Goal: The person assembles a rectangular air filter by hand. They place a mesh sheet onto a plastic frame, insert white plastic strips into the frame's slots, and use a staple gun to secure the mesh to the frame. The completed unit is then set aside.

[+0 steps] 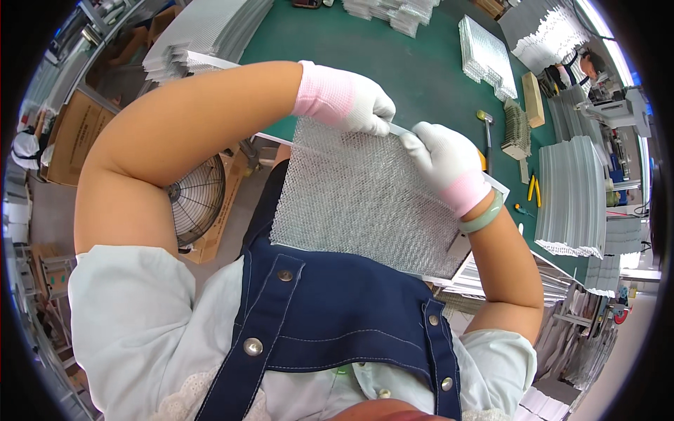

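No lettering, number or sign can be read. The cardboard box at the left carries small dark marks, too blurred to make out.

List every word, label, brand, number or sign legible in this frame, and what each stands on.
No text is legible.
Brown cardboard box at far left: faint print, too small and blurred to read.
Cardboard box behind the fan: any marks are too small to read.
Mesh sheet and navy apron: no lettering visible.
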`<state>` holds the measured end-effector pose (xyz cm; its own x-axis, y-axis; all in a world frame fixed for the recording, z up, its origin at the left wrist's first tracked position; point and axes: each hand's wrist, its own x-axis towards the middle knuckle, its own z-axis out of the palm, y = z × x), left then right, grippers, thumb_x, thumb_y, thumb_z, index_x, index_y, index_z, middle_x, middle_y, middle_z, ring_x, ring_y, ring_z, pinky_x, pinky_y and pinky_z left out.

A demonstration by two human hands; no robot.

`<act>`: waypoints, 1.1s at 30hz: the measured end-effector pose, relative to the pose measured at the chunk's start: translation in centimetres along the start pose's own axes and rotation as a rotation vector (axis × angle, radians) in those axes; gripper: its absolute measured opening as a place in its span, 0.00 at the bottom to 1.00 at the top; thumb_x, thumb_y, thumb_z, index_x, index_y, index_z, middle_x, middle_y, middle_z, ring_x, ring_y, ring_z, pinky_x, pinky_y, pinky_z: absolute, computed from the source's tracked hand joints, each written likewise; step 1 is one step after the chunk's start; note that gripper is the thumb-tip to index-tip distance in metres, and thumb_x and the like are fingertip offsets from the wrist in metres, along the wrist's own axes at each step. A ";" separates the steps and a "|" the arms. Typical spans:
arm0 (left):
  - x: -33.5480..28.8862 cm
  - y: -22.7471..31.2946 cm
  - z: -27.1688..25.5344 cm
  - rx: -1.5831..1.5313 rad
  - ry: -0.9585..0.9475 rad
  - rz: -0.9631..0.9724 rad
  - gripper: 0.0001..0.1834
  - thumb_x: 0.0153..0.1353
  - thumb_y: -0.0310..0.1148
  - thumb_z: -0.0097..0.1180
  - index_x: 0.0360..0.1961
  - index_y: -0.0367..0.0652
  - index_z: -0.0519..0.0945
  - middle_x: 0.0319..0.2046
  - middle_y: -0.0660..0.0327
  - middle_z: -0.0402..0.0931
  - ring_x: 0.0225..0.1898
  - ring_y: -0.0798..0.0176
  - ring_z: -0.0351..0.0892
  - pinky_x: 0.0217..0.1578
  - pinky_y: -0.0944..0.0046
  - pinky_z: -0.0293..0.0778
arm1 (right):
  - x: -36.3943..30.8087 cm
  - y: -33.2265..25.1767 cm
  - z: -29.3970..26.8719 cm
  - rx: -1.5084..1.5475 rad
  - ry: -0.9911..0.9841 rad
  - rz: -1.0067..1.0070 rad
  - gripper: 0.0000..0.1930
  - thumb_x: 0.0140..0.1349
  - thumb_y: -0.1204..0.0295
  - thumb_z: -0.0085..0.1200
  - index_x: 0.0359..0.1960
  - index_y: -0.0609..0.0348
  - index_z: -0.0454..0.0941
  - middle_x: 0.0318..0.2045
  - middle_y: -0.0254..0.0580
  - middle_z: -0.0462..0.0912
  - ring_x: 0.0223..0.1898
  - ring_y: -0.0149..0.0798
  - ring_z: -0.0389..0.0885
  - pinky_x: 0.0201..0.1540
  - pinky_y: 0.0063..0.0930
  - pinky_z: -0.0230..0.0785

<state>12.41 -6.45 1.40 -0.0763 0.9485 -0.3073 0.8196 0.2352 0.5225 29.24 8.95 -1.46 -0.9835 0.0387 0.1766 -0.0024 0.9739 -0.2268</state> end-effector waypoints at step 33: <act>-3.9 -2.0 9.6 -1.008 0.846 -0.129 0.15 0.68 0.33 0.58 0.49 0.32 0.79 0.40 0.66 0.80 0.40 0.75 0.75 0.44 0.72 0.71 | -1.1 0.7 0.5 -0.018 0.175 0.050 0.20 0.69 0.55 0.51 0.24 0.58 0.72 0.20 0.51 0.75 0.25 0.55 0.77 0.30 0.44 0.68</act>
<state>16.57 -12.64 -6.09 -0.7517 0.6595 -0.0031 0.0294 0.0383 0.9988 30.23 9.47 -2.24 -0.9357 0.1241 0.3303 0.0507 0.9737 -0.2222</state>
